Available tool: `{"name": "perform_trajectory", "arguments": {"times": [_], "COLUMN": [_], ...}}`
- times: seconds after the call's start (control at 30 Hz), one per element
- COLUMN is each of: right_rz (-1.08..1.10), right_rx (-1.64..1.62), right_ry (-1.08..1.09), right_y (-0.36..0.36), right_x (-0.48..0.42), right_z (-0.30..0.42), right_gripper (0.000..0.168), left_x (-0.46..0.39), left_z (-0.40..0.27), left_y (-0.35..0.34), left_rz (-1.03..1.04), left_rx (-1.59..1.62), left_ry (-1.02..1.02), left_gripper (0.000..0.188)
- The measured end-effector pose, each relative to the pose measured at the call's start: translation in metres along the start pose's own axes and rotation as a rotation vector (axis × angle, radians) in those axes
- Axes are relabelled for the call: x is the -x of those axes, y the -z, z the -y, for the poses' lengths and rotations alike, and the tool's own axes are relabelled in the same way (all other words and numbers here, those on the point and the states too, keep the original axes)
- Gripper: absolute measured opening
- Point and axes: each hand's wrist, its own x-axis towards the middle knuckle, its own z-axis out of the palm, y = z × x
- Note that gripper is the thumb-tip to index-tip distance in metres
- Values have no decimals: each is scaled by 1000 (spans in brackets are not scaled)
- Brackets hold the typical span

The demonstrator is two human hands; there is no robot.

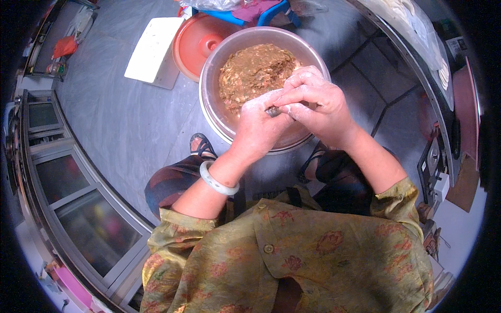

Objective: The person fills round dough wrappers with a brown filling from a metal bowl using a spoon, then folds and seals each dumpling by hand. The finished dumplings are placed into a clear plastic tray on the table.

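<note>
My left hand [256, 127] and my right hand [323, 107] meet over the near right side of a large metal basin [311, 45]. White, flour-like powder coats the fingers of both. Their thumbs and fingertips pinch together around a small piece [273, 111], which looks dark and greyish where it shows. The fingers cover most of that piece, so its shape cannot be told. Below them, a mound of brown, chopped filling [254, 70] with paler bits lies in the basin. A pale bangle [219, 182] circles my left wrist.
Behind the basin, a red plastic lid [191, 47] leans near a white foam box [152, 51]. A blue stool [270, 13] bears plastic bags. White dough pieces [444, 74] lie on the right-hand counter. Glass-fronted cabinets [98, 231] line the left. My feet stand either side of the basin.
</note>
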Motion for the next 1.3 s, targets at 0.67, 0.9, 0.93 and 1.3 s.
{"name": "perform_trajectory", "arguments": {"times": [0.67,0.9,0.93,1.3], "right_rz": [425,472,483,287], "right_rx": [-314,-181,-141,-252], "right_ry": [-425,-386,-365,-466], "right_y": [23,19,18,9], "right_x": [7,5,5,9], "right_z": [-3,-2,-3,1], "right_gripper": [37,32,31,34], "left_x": [-5,-6,-6,-4], "left_z": [-18,-14,-12,-8], "left_y": [35,35,35,38], "left_rz": [664,677,676,516], "left_rx": [437,325,313,384], "left_ry": [380,397,395,402], "left_gripper": [25,20,20,23]}}
